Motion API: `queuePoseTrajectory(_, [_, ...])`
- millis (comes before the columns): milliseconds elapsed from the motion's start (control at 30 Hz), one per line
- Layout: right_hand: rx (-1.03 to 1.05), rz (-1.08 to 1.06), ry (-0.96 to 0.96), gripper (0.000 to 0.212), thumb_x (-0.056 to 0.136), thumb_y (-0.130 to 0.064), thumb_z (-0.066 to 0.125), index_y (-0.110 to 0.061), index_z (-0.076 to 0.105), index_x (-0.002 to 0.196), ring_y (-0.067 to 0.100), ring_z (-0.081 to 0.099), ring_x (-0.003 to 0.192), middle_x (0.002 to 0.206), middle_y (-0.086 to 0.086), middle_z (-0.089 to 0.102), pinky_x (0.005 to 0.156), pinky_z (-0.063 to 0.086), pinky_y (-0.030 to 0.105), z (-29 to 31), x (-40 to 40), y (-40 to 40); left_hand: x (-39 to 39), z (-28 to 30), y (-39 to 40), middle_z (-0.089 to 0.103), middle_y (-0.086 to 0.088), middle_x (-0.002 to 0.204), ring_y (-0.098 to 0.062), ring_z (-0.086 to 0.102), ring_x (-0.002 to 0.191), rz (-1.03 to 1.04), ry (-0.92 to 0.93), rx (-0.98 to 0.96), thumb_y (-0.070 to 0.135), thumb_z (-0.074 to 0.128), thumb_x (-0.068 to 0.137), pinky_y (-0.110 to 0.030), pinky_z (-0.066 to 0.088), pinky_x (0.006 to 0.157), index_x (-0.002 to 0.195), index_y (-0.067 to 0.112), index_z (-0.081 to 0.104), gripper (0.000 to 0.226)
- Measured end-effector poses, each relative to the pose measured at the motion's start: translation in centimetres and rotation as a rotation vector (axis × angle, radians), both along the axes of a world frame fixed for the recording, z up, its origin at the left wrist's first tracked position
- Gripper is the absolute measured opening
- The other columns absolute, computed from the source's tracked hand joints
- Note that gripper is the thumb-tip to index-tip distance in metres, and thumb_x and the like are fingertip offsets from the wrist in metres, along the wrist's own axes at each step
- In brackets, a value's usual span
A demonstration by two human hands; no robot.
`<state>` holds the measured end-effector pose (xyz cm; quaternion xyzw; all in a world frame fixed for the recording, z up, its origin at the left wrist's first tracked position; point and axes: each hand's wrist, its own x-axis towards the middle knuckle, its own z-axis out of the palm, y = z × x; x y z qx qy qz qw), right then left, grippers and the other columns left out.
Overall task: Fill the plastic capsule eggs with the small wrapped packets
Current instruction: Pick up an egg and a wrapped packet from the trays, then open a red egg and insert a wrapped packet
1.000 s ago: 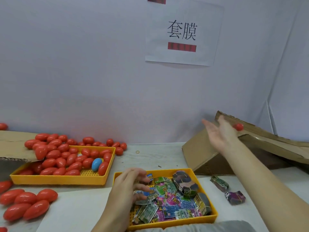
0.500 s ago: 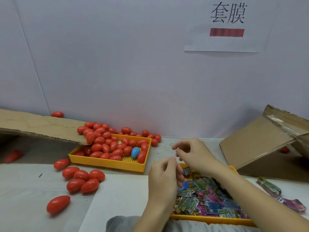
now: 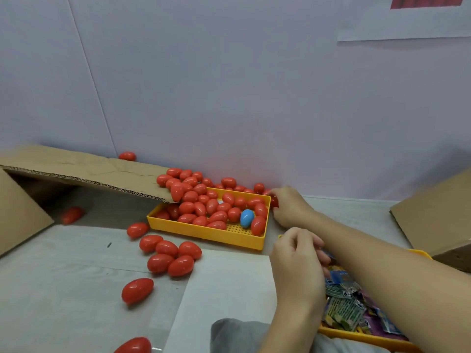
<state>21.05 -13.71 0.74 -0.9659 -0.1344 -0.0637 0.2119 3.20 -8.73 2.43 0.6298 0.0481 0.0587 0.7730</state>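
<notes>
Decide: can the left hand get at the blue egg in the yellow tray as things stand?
Probably yes: the blue egg lies uncovered near the yellow tray's right end, and the left hand hovers close with nothing between.

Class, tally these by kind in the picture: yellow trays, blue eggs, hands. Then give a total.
Yellow trays: 2 (egg tray, packet tray)
Blue egg: 1
Hands: 2 (left hand, right hand)
Total: 5

The digit "6" can be read on some small wrapped packets [image 3: 342,308]. Their other print is too blurred. The wall sign [image 3: 407,24] shows no readable text.
</notes>
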Motion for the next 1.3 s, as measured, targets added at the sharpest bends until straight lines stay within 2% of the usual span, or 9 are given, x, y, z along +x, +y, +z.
queuePoseTrajectory(167, [0.058,-0.049,-0.067,0.016,0.095,-0.011,0.057,-0.013,0.066,0.108,0.024,0.059,0.095,0.107,0.009,0.064,0.079,0.046,0.030,-0.5,-0.3,-0.2,0.2,-0.2,0.4,0.056,-0.004,0.057,-0.012,0.048,0.047,-0.004,0.008,-0.010,0.007,0.040,0.098,-0.020,0.036,0.044,0.072,0.008,0.060,0.032])
queuePoseTrajectory(300, [0.259,-0.086,-0.132,0.025,0.089,-0.008,0.062,-0.012,0.067,0.113,0.015,0.056,0.089,0.104,0.005,0.067,0.078,0.041,0.023,0.6,-1.8,-2.0,0.3,-0.4,0.6,0.058,-0.006,0.062,-0.014,0.051,0.051,0.001,-0.004,0.005,0.008,0.041,0.098,-0.023,0.039,0.047,0.075,0.007,0.062,0.031])
queuePoseTrajectory(500, [0.780,0.006,-0.052,0.019,0.088,-0.013,0.072,-0.023,0.067,0.104,0.018,0.072,0.079,0.095,-0.001,0.071,0.079,0.061,0.042,3.3,-8.5,-4.4,0.5,-0.9,0.6,0.064,-0.002,0.067,-0.013,0.055,0.053,0.049,-0.025,0.018,0.007,0.046,0.099,-0.025,0.043,0.046,0.083,0.011,0.064,0.024])
queuePoseTrajectory(700, [0.821,0.035,-0.038,0.023,0.085,-0.017,0.075,-0.034,0.067,0.098,0.008,0.071,0.075,0.090,-0.009,0.071,0.065,0.058,0.023,4.5,-15.3,-6.3,0.4,-0.7,0.1,0.070,-0.007,0.082,-0.015,0.063,0.058,0.066,-0.061,-0.046,0.010,0.054,0.099,-0.027,0.049,0.046,0.099,0.016,0.061,0.009])
queuePoseTrajectory(800, [0.869,-0.001,-0.065,0.024,0.083,-0.015,0.077,-0.033,0.067,0.096,0.009,0.072,0.076,0.088,-0.013,0.071,0.063,0.060,0.027,3.9,-17.6,-6.5,0.0,-0.4,-0.3,0.072,-0.011,0.083,-0.020,0.066,0.061,0.016,-0.101,-0.070,0.009,0.054,0.099,-0.027,0.049,0.046,0.101,0.012,0.063,0.010])
queuePoseTrajectory(967, [0.953,-0.005,-0.103,0.031,0.081,-0.009,0.080,-0.029,0.063,0.096,0.011,0.073,0.074,0.088,-0.013,0.068,0.059,0.058,0.024,2.3,-19.2,-6.5,-0.4,-0.3,-0.7,0.072,-0.020,0.088,-0.046,0.070,0.082,-0.013,-0.187,-0.026,0.010,0.053,0.100,-0.056,0.056,0.067,0.102,0.012,0.065,0.012])
queuePoseTrajectory(1033, [0.985,-0.001,-0.097,0.031,0.081,-0.009,0.080,-0.028,0.061,0.095,0.012,0.073,0.070,0.087,-0.014,0.067,0.056,0.057,0.022,2.0,-19.0,-6.6,-0.4,-0.2,-0.8,0.073,-0.018,0.088,-0.046,0.069,0.085,-0.025,-0.226,0.007,0.010,0.055,0.099,-0.061,0.055,0.070,0.100,0.013,0.067,0.012])
queuePoseTrajectory(1167, [1.033,0.034,-0.085,0.029,0.083,-0.010,0.078,-0.027,0.059,0.097,0.013,0.074,0.070,0.087,-0.013,0.067,0.056,0.057,0.023,1.5,-18.5,-6.7,-0.2,-0.5,-0.9,0.074,-0.011,0.089,-0.038,0.070,0.086,-0.023,-0.279,0.073,0.011,0.057,0.099,-0.057,0.056,0.068,0.101,0.014,0.070,0.013])
queuePoseTrajectory(1300, [1.113,0.103,-0.050,0.027,0.085,-0.006,0.076,-0.020,0.061,0.101,0.017,0.075,0.075,0.091,-0.010,0.069,0.058,0.057,0.024,1.1,-18.3,-6.6,0.1,-1.0,-0.7,0.072,-0.018,0.091,-0.040,0.069,0.081,-0.029,-0.268,0.020,0.013,0.055,0.099,-0.041,0.053,0.060,0.101,0.011,0.068,0.013])
